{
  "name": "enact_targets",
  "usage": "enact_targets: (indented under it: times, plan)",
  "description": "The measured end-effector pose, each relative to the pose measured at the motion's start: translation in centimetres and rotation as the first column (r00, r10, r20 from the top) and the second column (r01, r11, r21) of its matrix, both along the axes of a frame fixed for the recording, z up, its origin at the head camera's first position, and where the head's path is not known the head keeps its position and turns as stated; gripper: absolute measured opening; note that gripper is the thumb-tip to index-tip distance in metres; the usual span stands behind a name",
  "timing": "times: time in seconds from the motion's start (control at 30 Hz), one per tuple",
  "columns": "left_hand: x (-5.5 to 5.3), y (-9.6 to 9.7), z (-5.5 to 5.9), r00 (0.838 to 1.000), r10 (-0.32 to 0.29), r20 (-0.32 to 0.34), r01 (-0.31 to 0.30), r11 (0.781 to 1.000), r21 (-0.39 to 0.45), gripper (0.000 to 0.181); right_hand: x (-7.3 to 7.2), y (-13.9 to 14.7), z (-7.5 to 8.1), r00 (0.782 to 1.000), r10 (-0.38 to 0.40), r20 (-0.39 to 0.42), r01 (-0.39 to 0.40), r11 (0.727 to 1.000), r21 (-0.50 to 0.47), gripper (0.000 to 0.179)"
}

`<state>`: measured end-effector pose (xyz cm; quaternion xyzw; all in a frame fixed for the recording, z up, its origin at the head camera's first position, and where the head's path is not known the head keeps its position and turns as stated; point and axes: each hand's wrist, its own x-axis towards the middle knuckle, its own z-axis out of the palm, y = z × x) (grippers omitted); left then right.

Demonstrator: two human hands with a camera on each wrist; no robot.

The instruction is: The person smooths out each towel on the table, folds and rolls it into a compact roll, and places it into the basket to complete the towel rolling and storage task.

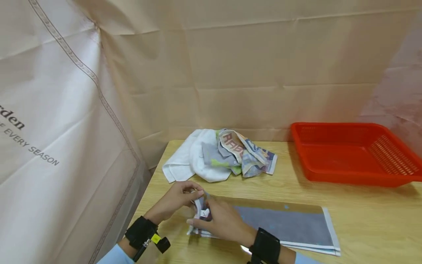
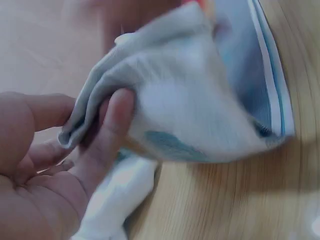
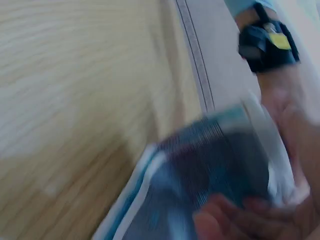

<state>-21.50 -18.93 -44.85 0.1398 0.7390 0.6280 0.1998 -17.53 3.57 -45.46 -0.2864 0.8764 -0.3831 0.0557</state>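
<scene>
A long folded towel (image 1: 290, 225), grey-blue with white hems, lies on the table with its left end lifted. My left hand (image 1: 179, 200) pinches that raised end between thumb and fingers. In the left wrist view the doubled edge of the towel (image 2: 170, 95) runs between the left thumb and fingertips, its pale side facing the camera. Across from it, my right hand (image 1: 227, 222) grips the same end, thumb toward the near side. The right wrist view shows blurred right fingers (image 3: 220, 220) against the dark face of the towel (image 3: 200, 170). A small white tag (image 1: 205, 212) shows between the hands.
Behind the hands a crumpled white towel (image 1: 211, 154) and a patterned cloth (image 1: 237, 148) lie in a heap. A red plastic basket (image 1: 343, 178) stands at the back right of the wooden table (image 1: 372, 220). Beige sheeting (image 1: 230, 66) hangs behind; pale sheeting (image 1: 59, 121) hangs left.
</scene>
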Motion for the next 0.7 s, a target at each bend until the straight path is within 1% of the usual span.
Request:
enact_targets:
  times: [0.03, 0.07, 0.1, 0.13, 0.17, 0.2, 0.23, 0.27, 0.33, 0.37, 0.43, 0.47, 0.5, 0.57, 0.63, 0.7]
  plan:
    - [-0.1, 0.4, 0.0, 1.000, 0.003, 0.024, -0.004, 0.999, 0.040, 0.034, 0.1, -0.7, 0.0, 0.999, -0.029, -0.022, 0.029, 1.000, -0.003, 0.051]
    - [-0.3, 0.6, 0.0, 0.999, 0.009, 0.033, -0.012, 0.998, 0.063, 0.037, 0.1, -1.2, 0.0, 0.997, -0.060, -0.054, 0.060, 0.998, -0.006, 0.041]
    - [-0.4, 0.6, 0.0, 0.999, 0.012, 0.032, -0.014, 0.998, 0.069, 0.039, 0.0, -1.4, 0.1, 0.994, -0.087, -0.065, 0.087, 0.996, -0.017, 0.029]
    - [-0.6, 0.5, -0.1, 1.000, 0.003, 0.011, -0.003, 0.999, 0.052, 0.041, -0.1, -1.5, 0.3, 0.991, -0.111, -0.071, 0.109, 0.994, -0.031, 0.018]
    - [-0.8, 0.4, -0.3, 0.999, -0.017, -0.028, 0.017, 1.000, 0.017, 0.043, -0.2, -1.4, 0.6, 0.991, -0.123, -0.056, 0.120, 0.991, -0.054, 0.008]
    - [-1.1, 0.2, -0.5, 0.996, -0.045, -0.071, 0.044, 0.999, -0.024, 0.046, -0.3, -1.2, 1.1, 0.992, -0.125, -0.030, 0.122, 0.989, -0.086, 0.002]
    - [-1.4, 0.2, -0.8, 0.993, -0.083, -0.087, 0.079, 0.995, -0.056, 0.050, -0.4, -0.7, 1.6, 0.992, -0.123, 0.001, 0.122, 0.985, -0.124, 0.005]
    - [-1.7, 0.2, -1.2, 0.986, -0.135, -0.100, 0.126, 0.988, -0.084, 0.053, -0.4, -0.1, 2.1, 0.993, -0.116, 0.038, 0.120, 0.981, -0.154, 0.008]
    - [-2.5, 0.6, -1.9, 0.959, -0.259, -0.113, 0.246, 0.963, -0.113, 0.061, -0.4, 1.3, 3.4, 0.988, -0.112, 0.106, 0.133, 0.968, -0.213, 0.014]
    - [-2.9, 1.0, -2.2, 0.945, -0.311, -0.104, 0.300, 0.948, -0.105, 0.064, -0.3, 2.1, 4.1, 0.984, -0.116, 0.134, 0.146, 0.960, -0.238, 0.018]
    - [-3.5, 2.1, -2.7, 0.920, -0.388, -0.056, 0.384, 0.921, -0.073, 0.066, -0.1, 4.1, 5.3, 0.970, -0.134, 0.204, 0.191, 0.939, -0.286, 0.024]
    - [-3.8, 2.7, -2.9, 0.906, -0.420, -0.060, 0.416, 0.907, -0.072, 0.062, 0.0, 5.2, 5.9, 0.959, -0.149, 0.240, 0.219, 0.929, -0.297, 0.026]
    - [-4.0, 3.4, -3.0, 0.892, -0.447, -0.063, 0.444, 0.894, -0.062, 0.057, 0.1, 6.5, 6.4, 0.947, -0.162, 0.279, 0.248, 0.917, -0.312, 0.028]
    - [-4.3, 4.8, -3.1, 0.875, -0.480, -0.069, 0.477, 0.877, -0.053, 0.045, 0.2, 9.4, 7.0, 0.917, -0.183, 0.354, 0.304, 0.896, -0.324, 0.031]
    - [-4.5, 6.2, -3.0, 0.860, -0.502, -0.090, 0.496, 0.865, -0.078, 0.034, 0.2, 12.7, 7.2, 0.894, -0.229, 0.384, 0.352, 0.891, -0.288, 0.033]
    - [-4.6, 7.7, -3.1, 0.842, -0.529, -0.105, 0.520, 0.848, -0.104, 0.025, 0.3, 15.9, 6.8, 0.883, -0.298, 0.364, 0.392, 0.894, -0.218, 0.031]
